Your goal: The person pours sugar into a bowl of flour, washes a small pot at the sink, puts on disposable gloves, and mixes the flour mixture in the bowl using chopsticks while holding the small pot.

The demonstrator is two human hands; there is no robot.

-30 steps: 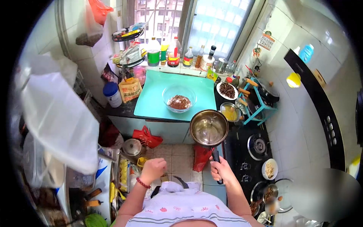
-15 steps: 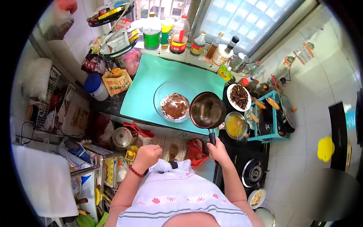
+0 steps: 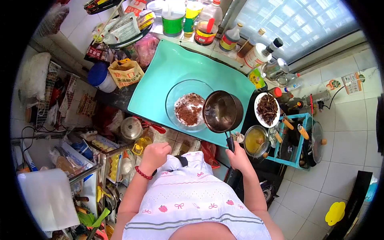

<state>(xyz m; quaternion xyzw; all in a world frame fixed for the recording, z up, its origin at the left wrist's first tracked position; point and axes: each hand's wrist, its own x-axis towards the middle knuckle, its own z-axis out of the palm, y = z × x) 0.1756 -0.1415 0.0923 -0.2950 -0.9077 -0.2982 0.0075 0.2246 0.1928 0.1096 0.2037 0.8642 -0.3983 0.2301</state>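
My right hand (image 3: 239,158) is wrapped round the black handle of a small dark saucepan (image 3: 223,113). The pan tilts leftward, and its rim overlaps the right edge of a clear glass bowl (image 3: 171,105). Inside that bowl lies a heap of brown and white powder (image 3: 189,109). Whether the pan's shiny inside holds liquid is hard to make out. The bowl rests on a turquoise mat (image 3: 148,92). My left hand (image 3: 157,155), with a red bead bracelet at the wrist, is held closed in front of the apron (image 3: 192,192), and no object shows in it.
Right of the mat are a plate of dark pieces (image 3: 261,120), a pot of yellow liquid (image 3: 255,142) and a blue rack (image 3: 306,120) with pans. Bottles such as a green-labelled jug (image 3: 173,24) line the windowsill. A paper bag (image 3: 126,74) stands at the left.
The camera view has shifted, so the surroundings sit differently. The saucepan now leans more to the left over the bowl's edge. My left hand stays closed near the apron.
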